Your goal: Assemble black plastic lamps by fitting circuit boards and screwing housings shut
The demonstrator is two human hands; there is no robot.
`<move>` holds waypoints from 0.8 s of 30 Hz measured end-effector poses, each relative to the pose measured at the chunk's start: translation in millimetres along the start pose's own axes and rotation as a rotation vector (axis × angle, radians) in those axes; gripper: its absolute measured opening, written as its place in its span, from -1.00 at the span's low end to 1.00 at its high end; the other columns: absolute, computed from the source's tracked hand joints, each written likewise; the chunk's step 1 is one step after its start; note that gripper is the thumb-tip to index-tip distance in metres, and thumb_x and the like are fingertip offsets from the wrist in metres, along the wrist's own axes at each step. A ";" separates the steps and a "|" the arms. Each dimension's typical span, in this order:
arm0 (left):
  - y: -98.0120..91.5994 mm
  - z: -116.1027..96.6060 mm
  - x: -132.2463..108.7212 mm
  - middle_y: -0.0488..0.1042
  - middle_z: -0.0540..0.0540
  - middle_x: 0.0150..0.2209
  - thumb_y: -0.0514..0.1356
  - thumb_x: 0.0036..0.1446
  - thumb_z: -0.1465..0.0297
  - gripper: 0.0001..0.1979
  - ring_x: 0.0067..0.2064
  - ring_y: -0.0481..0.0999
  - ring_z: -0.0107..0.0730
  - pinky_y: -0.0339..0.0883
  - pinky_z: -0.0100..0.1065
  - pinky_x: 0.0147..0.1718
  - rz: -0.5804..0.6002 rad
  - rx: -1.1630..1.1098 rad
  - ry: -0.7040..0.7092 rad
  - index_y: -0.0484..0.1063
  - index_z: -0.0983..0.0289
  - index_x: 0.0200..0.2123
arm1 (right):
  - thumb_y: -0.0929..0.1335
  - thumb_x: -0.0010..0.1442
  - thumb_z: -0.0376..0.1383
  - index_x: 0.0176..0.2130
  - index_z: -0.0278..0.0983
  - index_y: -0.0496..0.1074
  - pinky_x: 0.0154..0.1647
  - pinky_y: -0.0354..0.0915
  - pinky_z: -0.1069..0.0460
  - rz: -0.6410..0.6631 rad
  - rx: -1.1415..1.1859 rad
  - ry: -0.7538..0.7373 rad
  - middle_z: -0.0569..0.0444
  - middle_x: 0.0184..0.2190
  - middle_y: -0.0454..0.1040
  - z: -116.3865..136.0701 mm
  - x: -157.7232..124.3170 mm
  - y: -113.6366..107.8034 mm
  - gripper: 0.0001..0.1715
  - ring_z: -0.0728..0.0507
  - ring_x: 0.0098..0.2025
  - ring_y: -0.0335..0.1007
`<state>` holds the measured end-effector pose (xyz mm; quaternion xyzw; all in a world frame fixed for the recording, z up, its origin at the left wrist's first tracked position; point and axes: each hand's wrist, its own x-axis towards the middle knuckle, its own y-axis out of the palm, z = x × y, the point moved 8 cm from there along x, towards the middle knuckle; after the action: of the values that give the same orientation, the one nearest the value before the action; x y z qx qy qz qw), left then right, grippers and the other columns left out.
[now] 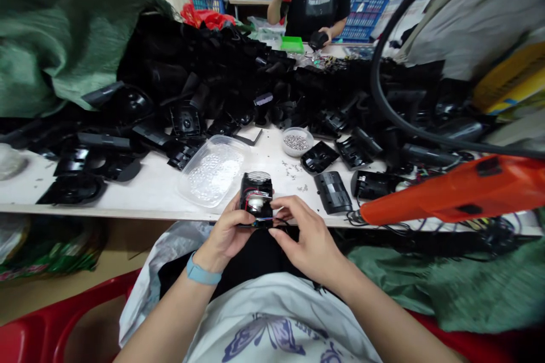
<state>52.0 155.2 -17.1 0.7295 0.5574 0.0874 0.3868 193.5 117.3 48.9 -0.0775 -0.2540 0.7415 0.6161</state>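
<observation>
A small black housing [256, 197] with a round silver part and thin red and blue wires inside sits just in front of the table edge. My left hand [225, 233] is wrapped round its left side. My right hand [303, 233] pinches its right side with fingers curled at the wires. A light blue band circles my left wrist.
A white table [149, 193] carries a clear plastic tray [212, 171], a small bowl of screws [297, 141] and a big heap of black plastic shells [255, 85]. An orange power screwdriver [451, 190] hangs at the right. Across the table, another person [317, 0] holds a black part.
</observation>
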 end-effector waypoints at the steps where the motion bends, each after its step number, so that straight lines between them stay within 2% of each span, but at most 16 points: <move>1: -0.1 -0.6 -0.3 0.65 0.14 -0.13 0.29 -0.21 0.59 -0.41 -0.15 0.62 -0.13 0.51 -0.23 -0.20 0.007 -0.010 0.011 0.53 0.29 0.01 | 0.38 0.22 -0.50 0.10 -0.15 0.38 -0.01 0.47 -0.03 -0.007 0.047 0.045 0.04 -0.06 0.49 -5.1 -2.1 -1.2 -0.51 -0.09 -0.11 0.49; 5: 7.9 6.8 -3.4 0.67 0.22 -0.05 0.26 -0.20 0.60 -0.31 -0.01 0.65 0.09 0.52 0.00 -0.01 0.086 -0.020 -0.002 0.49 0.30 0.12 | 0.35 0.15 -0.49 -0.06 -0.16 0.36 -0.28 0.44 0.09 -0.086 0.268 0.184 0.03 -0.05 0.41 -33.1 -14.5 0.5 -0.62 -0.06 -0.16 0.45; 9: 7.6 11.4 -5.1 0.67 0.24 -0.01 0.25 -0.20 0.60 -0.36 0.07 0.63 0.20 0.44 0.21 0.13 0.033 -0.073 0.003 0.51 0.31 0.07 | 0.44 0.17 -0.37 -0.13 -0.18 0.37 -0.27 0.42 0.08 -0.161 0.379 0.324 0.11 -0.21 0.43 -67.1 -32.5 9.5 -0.72 -0.03 -0.26 0.42; 12: 4.2 6.2 -5.0 0.64 0.24 0.05 0.24 -0.20 0.60 -0.41 0.12 0.60 0.22 0.40 0.29 0.16 -0.021 -0.112 0.044 0.54 0.30 0.01 | 0.51 0.20 -0.26 -0.21 -0.21 0.43 -0.30 0.39 0.07 -0.211 0.402 0.348 0.16 -0.36 0.48 -75.4 -43.3 10.1 -0.79 -0.03 -0.36 0.42; 15: 3.8 2.8 -4.3 0.64 0.25 0.05 0.22 -0.20 0.60 -0.41 0.14 0.58 0.24 0.41 0.29 0.16 -0.019 -0.096 0.049 0.54 0.30 0.01 | 0.48 0.28 -0.24 -0.28 -0.22 0.54 -0.43 0.30 0.08 -0.372 0.291 0.252 0.16 -0.45 0.47 -60.2 -47.9 -7.1 -0.90 -0.01 -0.47 0.37; 17: 3.5 1.3 -3.7 0.64 0.25 0.05 0.23 -0.20 0.61 -0.38 0.14 0.59 0.24 0.42 0.25 0.15 -0.008 -0.054 0.065 0.52 0.30 0.05 | 0.43 0.33 -0.29 -0.24 -0.20 0.62 -0.42 0.30 0.07 -0.400 0.136 0.151 0.12 -0.41 0.51 -39.6 -44.3 -16.0 -0.89 -0.01 -0.45 0.39; 20: 2.7 -0.4 -3.1 0.65 0.22 0.03 0.24 -0.19 0.62 -0.30 0.11 0.61 0.17 0.45 0.15 0.12 0.009 0.029 0.113 0.46 0.26 0.13 | 0.41 0.34 -0.36 -0.18 -0.20 0.65 -0.35 0.33 0.07 -0.331 -0.059 0.062 0.09 -0.37 0.56 -14.6 -31.8 -19.2 -0.84 -0.02 -0.40 0.44; 24: 4.2 0.3 -3.6 0.67 0.15 -0.05 0.26 -0.19 0.61 -0.20 0.05 0.64 0.06 0.46 -0.02 0.08 0.023 0.130 0.151 0.37 0.21 0.22 | 0.42 0.30 -0.41 -0.20 -0.23 0.66 -0.37 0.31 0.08 -0.229 -0.121 0.079 0.11 -0.40 0.57 -5.7 -16.2 -15.8 -0.83 -0.02 -0.43 0.43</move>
<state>54.0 151.6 -13.4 0.7509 0.5808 0.1100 0.2944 213.5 105.2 48.3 -0.1138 -0.2810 0.6461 0.7005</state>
